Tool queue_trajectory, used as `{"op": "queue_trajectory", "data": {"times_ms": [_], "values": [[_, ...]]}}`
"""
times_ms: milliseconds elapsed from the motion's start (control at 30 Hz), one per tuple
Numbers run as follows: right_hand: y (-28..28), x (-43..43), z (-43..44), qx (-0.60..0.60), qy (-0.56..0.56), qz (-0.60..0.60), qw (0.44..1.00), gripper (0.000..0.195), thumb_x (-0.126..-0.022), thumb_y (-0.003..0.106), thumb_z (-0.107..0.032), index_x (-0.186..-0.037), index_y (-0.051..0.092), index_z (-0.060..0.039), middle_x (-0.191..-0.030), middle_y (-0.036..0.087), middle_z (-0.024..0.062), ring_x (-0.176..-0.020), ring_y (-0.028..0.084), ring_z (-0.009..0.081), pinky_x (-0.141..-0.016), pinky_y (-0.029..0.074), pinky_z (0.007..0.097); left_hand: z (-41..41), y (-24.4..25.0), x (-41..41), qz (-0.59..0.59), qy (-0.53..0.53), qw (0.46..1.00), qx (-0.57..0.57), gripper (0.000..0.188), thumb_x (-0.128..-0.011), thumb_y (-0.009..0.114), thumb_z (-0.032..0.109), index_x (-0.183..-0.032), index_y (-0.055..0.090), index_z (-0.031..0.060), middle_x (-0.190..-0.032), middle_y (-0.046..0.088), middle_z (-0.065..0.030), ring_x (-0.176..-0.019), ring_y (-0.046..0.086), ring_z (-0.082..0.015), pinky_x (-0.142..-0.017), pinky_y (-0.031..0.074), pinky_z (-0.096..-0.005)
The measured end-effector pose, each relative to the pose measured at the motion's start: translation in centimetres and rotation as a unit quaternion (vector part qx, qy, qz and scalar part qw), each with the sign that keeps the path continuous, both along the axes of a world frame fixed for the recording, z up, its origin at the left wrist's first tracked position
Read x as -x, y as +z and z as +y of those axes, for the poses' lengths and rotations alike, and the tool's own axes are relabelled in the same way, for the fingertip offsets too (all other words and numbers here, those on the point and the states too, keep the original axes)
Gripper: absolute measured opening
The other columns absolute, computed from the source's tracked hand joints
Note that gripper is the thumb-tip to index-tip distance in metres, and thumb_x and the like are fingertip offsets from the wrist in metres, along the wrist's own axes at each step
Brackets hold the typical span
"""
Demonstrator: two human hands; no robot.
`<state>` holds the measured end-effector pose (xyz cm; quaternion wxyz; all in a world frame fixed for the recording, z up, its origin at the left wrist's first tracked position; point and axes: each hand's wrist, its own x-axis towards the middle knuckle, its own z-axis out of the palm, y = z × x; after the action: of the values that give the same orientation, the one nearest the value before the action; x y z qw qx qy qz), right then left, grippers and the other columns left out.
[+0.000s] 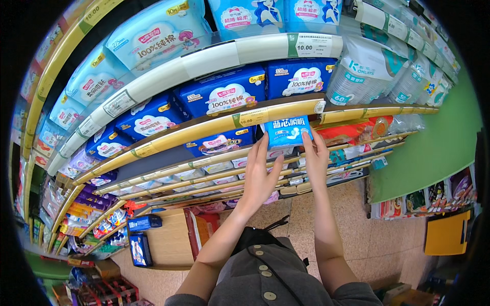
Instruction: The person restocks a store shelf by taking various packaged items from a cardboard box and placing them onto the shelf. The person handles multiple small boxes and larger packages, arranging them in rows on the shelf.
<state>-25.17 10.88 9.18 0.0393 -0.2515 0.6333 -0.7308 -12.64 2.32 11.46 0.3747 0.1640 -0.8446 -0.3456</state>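
Observation:
A light-blue pack of sanitary pads (285,134) sits at the edge of a shelf, between my two hands. My right hand (316,158) has its thumb and fingers on the pack's right side. My left hand (261,172) is at the pack's lower left, fingers raised and thumb apart; whether its fingertips touch the pack I cannot tell. Left of the pack lies a dark-blue pad pack (224,142) on the same shelf. Above, behind a yellow shelf rail (275,111), stand larger dark-blue packs (226,91).
Bagged plastic cups (363,72) stand on the upper right shelf, above red packages (352,132). An open cardboard box (172,237) with two dark-blue packs rests at the lower left. A green surface (425,141) lies to the right, a yellow bin (446,235) at the lower right.

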Motion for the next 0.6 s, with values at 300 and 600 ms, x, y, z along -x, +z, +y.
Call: {"op": "queue_trajectory", "data": {"times_ms": [300,600], "values": [[-1.9,2.9,-2.1,0.045,0.044,0.038,0.997,0.033,-0.092,0.058,-0.013,-0.121,0.052,0.0021,-0.115,0.059,0.0129,-0.106,0.056,0.0184,-0.092,0.043,0.0307,-1.1,-1.3,2.4,-0.028,0.027,0.999,-0.024,0.062,-0.086,0.063,0.015,-0.134,0.032,-0.0094,-0.125,0.045,-0.0284,-0.118,0.044,-0.0377,-0.099,0.036,-0.0419],[-3.2,2.6,-3.1,-0.049,-0.035,0.128,0.99,0.023,-0.085,0.06,0.0,-0.106,0.052,0.0,-0.104,0.06,0.0175,-0.102,0.057,0.0304,-0.089,0.042,0.0379,-0.6,-2.0,3.2,-0.053,0.046,0.997,-0.018,0.074,-0.082,0.065,0.011,-0.136,0.02,-0.0121,-0.125,0.044,-0.0314,-0.117,0.042,-0.0416,-0.101,0.031,-0.0454]]}}
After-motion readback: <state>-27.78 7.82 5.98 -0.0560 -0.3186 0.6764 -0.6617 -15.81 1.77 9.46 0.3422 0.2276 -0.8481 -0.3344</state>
